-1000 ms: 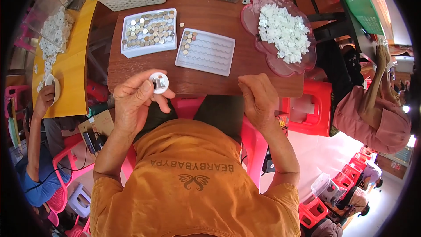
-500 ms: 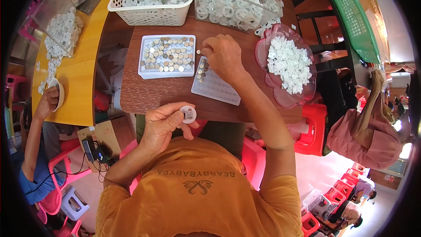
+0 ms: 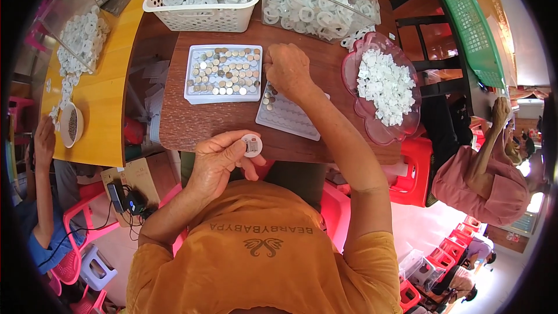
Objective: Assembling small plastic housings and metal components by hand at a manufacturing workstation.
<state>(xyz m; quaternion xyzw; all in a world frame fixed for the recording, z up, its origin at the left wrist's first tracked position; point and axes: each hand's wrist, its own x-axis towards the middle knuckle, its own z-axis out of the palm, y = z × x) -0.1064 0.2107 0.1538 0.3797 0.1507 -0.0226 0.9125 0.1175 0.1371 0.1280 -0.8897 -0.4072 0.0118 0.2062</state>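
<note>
My left hand [image 3: 218, 160] holds a small round white disc [image 3: 251, 145] just above the near edge of the brown table [image 3: 203, 119]. My right hand [image 3: 289, 71] reaches forward with fingers closed over the top left corner of a white grid tray [image 3: 290, 119], beside a few small metal pieces [image 3: 268, 97] set in it. Whether it pinches a piece is hidden. A white tray of several coin-like metal pieces [image 3: 224, 73] lies just left of that hand. A pink scalloped dish [image 3: 366, 113] with small white parts sits to the right.
At the table's far edge stand a white basket [image 3: 197, 17] and a clear bin [image 3: 319, 0], both full of white rings. A yellow table [image 3: 102, 90] with a bowl is at left, where another person's arm [image 3: 40, 168] rests. Another person [image 3: 482, 168] sits at right by red stools.
My right hand went from the table's near edge out to the grid tray and the coin tray. My left hand keeps the white disc; the view has tilted forward.
</note>
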